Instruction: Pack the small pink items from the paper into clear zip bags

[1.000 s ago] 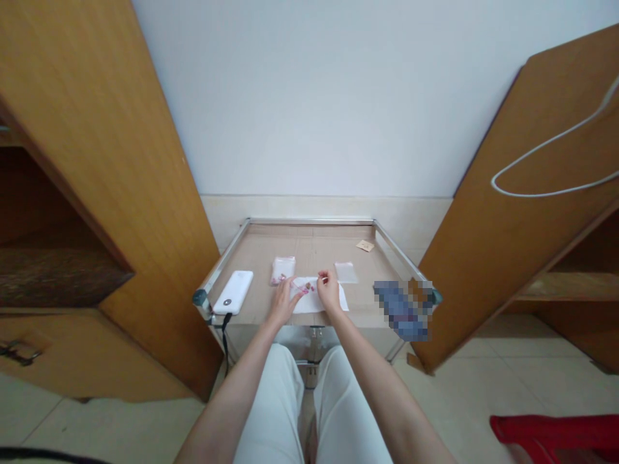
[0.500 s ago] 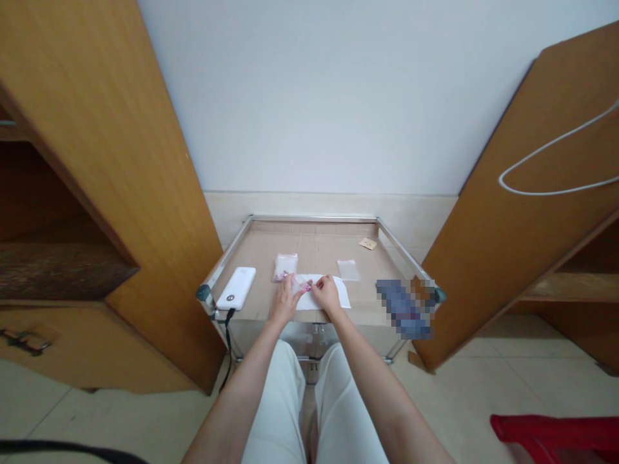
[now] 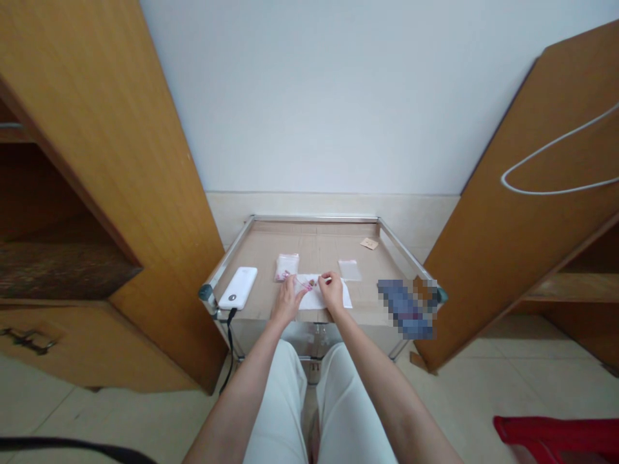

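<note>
My left hand (image 3: 287, 300) rests at the left edge of a white sheet of paper (image 3: 338, 300). Its thumb and forefinger are on a thin pink trinket (image 3: 307, 285), perhaps a beaded strand, with a small brownish piece at its right end. Just right of that end is my right hand (image 3: 331, 294), its fingertips pinched together; anything between them is too small to make out. Beyond my left fingers lies a stack of clear plastic bags (image 3: 288, 263) with pink bits at its lower edge. Past my right hand lies a flat clear bag (image 3: 350, 270).
A white power bank (image 3: 240, 287) with a black cable sits at the left of the cardboard-topped table (image 3: 309, 240). A small tan card (image 3: 369, 243) lies far right; a blurred blue item (image 3: 405, 310) lies near right. Wooden cabinets flank both sides.
My right hand has drawn slightly right, away from the pink trinket, uncovering its brownish end. My left hand has stayed nearly in place.
</note>
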A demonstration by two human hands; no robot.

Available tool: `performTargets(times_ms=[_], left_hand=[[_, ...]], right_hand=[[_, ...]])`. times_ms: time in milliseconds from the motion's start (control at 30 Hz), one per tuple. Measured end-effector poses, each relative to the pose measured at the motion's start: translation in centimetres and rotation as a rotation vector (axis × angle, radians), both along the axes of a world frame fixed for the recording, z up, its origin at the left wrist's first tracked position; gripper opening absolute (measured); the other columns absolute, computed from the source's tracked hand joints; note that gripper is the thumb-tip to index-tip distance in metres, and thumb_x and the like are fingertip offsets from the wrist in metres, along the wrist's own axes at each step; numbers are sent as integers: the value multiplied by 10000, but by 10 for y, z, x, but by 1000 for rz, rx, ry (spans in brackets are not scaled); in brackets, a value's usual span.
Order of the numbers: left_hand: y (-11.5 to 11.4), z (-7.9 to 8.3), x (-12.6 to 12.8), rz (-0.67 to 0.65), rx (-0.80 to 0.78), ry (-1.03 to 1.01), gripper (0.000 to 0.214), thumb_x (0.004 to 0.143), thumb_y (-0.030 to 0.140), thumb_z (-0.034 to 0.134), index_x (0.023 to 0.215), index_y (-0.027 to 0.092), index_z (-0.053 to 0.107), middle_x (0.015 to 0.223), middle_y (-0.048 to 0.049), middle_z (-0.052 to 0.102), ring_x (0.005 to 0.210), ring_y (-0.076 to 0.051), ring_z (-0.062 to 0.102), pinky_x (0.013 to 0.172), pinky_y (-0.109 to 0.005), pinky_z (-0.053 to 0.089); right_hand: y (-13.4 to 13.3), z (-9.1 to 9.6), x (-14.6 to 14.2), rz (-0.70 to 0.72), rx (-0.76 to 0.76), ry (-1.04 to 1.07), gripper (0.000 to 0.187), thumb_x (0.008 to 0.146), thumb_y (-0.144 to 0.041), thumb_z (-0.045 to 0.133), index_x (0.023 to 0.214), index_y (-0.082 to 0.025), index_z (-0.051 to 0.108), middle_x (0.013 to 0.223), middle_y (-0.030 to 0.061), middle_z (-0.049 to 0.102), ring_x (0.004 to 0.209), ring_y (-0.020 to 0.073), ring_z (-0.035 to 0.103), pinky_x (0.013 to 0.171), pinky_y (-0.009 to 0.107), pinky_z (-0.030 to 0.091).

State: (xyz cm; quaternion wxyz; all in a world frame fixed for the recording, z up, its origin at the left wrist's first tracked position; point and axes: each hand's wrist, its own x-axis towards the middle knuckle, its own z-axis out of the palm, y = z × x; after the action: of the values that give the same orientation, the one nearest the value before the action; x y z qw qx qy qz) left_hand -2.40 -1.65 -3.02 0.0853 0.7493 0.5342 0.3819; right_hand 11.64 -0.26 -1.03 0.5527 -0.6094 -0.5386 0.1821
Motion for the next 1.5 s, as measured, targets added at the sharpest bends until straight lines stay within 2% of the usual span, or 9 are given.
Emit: performTargets(times_ms=[200, 333, 500, 633, 767, 867, 967, 1267, 1500], left_hand=[[-1, 3, 0, -4, -40, -14, 478, 792, 405, 344, 1176, 131, 264, 1171, -173, 424, 1169, -232, 346, 907, -395, 336], [0, 2, 0, -10, -44, -27, 486, 793, 400, 347, 1175, 113, 263, 1182, -191, 412, 1183, -237, 328, 917, -401, 325], [2, -1, 0, -21, -22, -35, 481, 795, 408, 338, 1167, 111, 265, 1180, -192, 415, 1187, -239, 320, 912, -407, 330], [2, -2, 0, -16, -15, -37, 470, 795, 416, 333, 1161, 128, 270, 1166, -177, 425, 1175, -241, 339, 904, -406, 339], [2, -1, 0, -7, -29, -38, 471, 795, 412, 336, 1171, 138, 256, 1168, -178, 424, 1150, -245, 371, 897, -418, 341], [2, -1, -1, -8, -33, -39, 479, 794, 415, 333, 1171, 131, 255, 1164, -184, 429, 1142, -244, 378, 899, -419, 335], [2, 0, -1, -15, -51, -38, 487, 793, 424, 326, 1169, 124, 255, 1167, -183, 425, 1145, -239, 372, 903, -408, 333], [3, 0, -1, -22, -53, -41, 498, 794, 432, 319, 1168, 111, 249, 1172, -183, 413, 1147, -236, 366, 911, -395, 328], [1, 1, -1, -28, -59, -30, 504, 797, 427, 313, 1162, 85, 258, 1169, -202, 418, 1144, -240, 371, 911, -392, 330]], right_hand=[[-1, 16, -12, 54, 37, 177, 123, 661, -284, 477, 713, -175, 495, 710, 28, 560, 614, 135, 506, 588, 249, 408], [-2, 22, -22, 115, 23, 126, 119, 662, -283, 493, 701, -172, 515, 713, 24, 555, 625, 131, 512, 594, 248, 413], [0, 28, -24, 297, 73, 18, 166, 661, -312, 540, 583, -166, 560, 682, 41, 563, 708, 155, 524, 685, 273, 403], [7, 21, -17, 198, 60, 84, 185, 707, -304, 473, 648, -162, 576, 710, 49, 578, 716, 161, 522, 705, 291, 398], [13, 1, -11, 68, 56, 111, 154, 670, -199, 441, 746, -159, 568, 777, 62, 577, 715, 164, 515, 700, 297, 399], [14, -13, -10, -20, 41, 70, 141, 625, -157, 450, 707, -161, 564, 750, 69, 562, 714, 176, 502, 709, 312, 388], [13, -20, -11, -18, 11, -28, 69, 611, -188, 493, 616, -160, 556, 700, 74, 541, 728, 194, 497, 719, 327, 380], [7, -15, -11, 5, -27, -120, 126, 617, -229, 532, 506, -169, 521, 669, 75, 542, 698, 187, 514, 710, 315, 392], [14, -5, -7, 8, -98, 242, 50, 571, -195, 516, 567, -157, 548, 614, 50, 599, 617, 169, 544, 630, 284, 419]])
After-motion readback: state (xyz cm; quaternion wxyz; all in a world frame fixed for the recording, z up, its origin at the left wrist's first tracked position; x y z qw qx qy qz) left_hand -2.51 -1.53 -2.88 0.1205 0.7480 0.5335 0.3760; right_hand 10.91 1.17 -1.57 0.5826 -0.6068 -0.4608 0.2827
